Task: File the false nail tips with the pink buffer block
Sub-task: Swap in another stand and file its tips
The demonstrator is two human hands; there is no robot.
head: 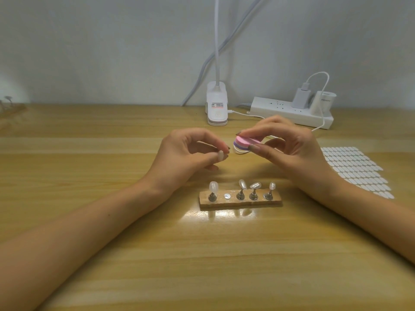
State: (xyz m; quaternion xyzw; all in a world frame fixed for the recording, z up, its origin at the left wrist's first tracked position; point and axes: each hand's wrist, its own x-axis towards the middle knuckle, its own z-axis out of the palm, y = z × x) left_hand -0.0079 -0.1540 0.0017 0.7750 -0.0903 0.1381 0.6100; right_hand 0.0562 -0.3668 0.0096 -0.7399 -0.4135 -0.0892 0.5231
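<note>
My left hand [188, 153] pinches a pale false nail tip [220, 156] between thumb and fingers, above the table. Just to its right, my right hand [289, 144] grips the pink buffer block [248, 142], a layered pink and purple oval, by fingers and thumb. Block and tip are a small gap apart. Nearer me a wooden holder strip [240, 202] carries several metal stands with false nail tips [242, 184]; one slot [227, 196] shows only a bare metal disc.
A sheet of white oval stickers [357, 169] lies at the right. At the back stand a white clip lamp [217, 106] and a white power strip [292, 112] with plugs and a cable. The wooden table [112, 221] stretches around.
</note>
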